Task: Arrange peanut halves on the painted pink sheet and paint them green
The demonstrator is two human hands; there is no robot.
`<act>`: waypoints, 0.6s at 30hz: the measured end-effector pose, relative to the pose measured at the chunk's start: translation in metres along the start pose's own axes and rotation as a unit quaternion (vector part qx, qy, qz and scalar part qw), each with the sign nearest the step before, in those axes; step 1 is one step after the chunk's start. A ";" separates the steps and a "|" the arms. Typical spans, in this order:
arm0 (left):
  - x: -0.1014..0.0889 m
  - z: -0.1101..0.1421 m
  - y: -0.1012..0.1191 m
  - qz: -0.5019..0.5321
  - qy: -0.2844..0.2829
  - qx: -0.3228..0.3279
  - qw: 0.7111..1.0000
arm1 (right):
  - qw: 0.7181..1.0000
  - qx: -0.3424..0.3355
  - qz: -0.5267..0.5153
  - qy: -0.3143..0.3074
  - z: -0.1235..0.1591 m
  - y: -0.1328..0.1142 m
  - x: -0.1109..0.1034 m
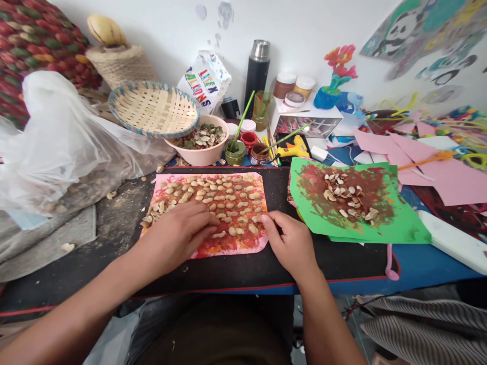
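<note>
Peanuts (236, 231) lie in rows on a painted sheet (228, 247) mid-frame, left hand (184, 225) curled over them, right hand (292, 246) at the sheet's right edge; I cannot tell whether either grip holds anything.

In front of me a white wall (152, 23) is rising, bearing grey smudges and, at right, panda pictures (403, 35); a black mat (281, 182) with red edging is covering much of my blue-topped table (414, 263); pale light is falling evenly; grey floor (357, 319) is showing below.
</note>
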State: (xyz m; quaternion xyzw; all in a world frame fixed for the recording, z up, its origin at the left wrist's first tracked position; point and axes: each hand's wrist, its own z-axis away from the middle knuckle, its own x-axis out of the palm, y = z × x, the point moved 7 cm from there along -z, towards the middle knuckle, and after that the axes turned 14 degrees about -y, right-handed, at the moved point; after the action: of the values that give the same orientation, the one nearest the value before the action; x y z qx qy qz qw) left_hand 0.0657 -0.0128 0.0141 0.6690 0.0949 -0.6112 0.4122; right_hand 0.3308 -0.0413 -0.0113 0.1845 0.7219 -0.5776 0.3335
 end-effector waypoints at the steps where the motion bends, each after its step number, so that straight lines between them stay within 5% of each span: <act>1: -0.007 0.005 -0.006 0.002 0.014 -0.010 1.000 | 1.000 0.001 0.000 -0.002 0.000 0.000 0.000; 5: -0.026 0.028 -0.030 -0.009 0.034 -0.054 0.998 | 1.000 0.007 0.001 -0.005 0.000 0.000 0.000; 13: 0.001 0.040 -0.036 -0.003 -0.044 -0.058 0.997 | 1.000 0.005 -0.004 0.001 0.000 0.000 0.000; 18: -0.003 0.039 -0.036 0.007 -0.035 -0.051 0.998 | 1.000 0.005 0.003 0.003 -0.001 0.001 0.000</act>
State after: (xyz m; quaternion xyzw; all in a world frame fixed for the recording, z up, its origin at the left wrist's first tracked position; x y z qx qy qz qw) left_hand 0.0135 -0.0145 0.0046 0.6256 0.1068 -0.6260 0.4531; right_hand 0.3309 -0.0406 -0.0120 0.1898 0.7193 -0.5798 0.3323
